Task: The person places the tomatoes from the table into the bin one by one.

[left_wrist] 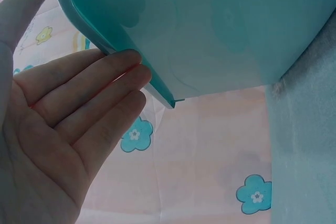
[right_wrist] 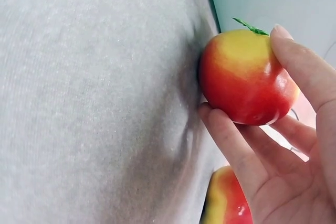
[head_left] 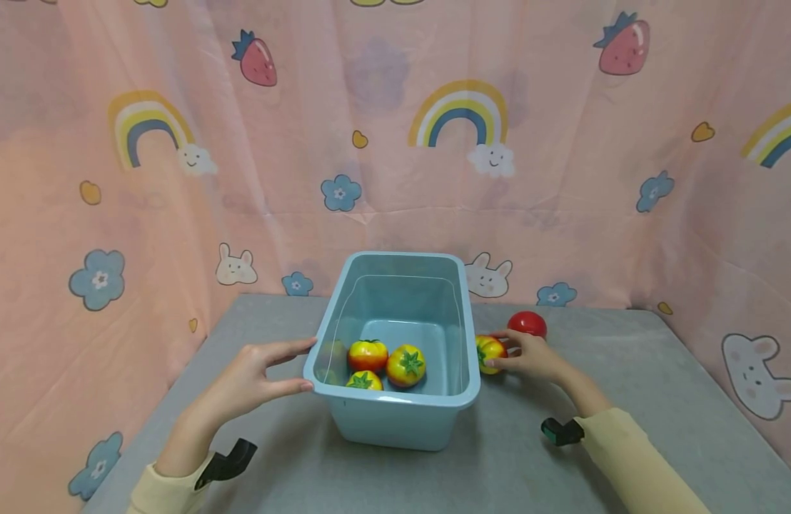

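Observation:
My right hand holds a red-and-yellow tomato with a green leafy top between thumb and fingers, just outside the right wall of a light blue plastic bin. With nearly straight fingers, my left hand touches the bin's rim at the near left corner. Inside the bin, toward the near end, lie three tomatoes: one red and yellow, one mostly yellow, and one partly hidden by the front rim. Beyond my right hand sits another tomato, its visible side red.
The bin stands on a grey table. Behind and around the table hangs a pink curtain printed with rainbows, rabbits and flowers. Black wrist mounts stick out from both sleeves.

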The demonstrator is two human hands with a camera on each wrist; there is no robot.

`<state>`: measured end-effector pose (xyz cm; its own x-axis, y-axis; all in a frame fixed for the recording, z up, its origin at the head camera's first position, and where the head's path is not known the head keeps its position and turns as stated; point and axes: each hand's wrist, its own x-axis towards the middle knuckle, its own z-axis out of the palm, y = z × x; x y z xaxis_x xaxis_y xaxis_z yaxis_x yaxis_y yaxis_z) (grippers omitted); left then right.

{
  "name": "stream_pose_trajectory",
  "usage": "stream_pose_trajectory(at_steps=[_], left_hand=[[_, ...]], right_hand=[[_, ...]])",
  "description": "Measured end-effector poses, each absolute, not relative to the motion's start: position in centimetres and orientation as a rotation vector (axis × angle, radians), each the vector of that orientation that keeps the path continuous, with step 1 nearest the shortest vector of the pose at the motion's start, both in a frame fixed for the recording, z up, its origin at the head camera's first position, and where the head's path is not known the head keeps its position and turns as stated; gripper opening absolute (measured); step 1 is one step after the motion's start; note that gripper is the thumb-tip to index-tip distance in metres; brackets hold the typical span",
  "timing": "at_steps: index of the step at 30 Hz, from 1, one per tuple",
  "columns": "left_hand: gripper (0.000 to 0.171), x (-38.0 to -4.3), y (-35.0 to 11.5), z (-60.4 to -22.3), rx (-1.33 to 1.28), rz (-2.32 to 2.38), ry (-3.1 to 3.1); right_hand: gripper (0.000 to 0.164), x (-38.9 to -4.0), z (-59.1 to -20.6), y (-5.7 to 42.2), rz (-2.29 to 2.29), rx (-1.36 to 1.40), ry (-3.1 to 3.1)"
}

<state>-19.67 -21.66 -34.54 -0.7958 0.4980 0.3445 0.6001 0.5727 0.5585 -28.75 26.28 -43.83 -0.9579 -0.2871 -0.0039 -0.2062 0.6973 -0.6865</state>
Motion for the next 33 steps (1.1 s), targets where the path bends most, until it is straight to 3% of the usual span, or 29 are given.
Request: stream_pose_trajectory(at_steps=[33], left_hand=[[0.064, -19.5, -21.4, -34.1, -0.927, -1.057, -2.667]], right_hand=[[0.071, -26.9, -40.8, 26.9, -1.100, -0.494, 2.897]])
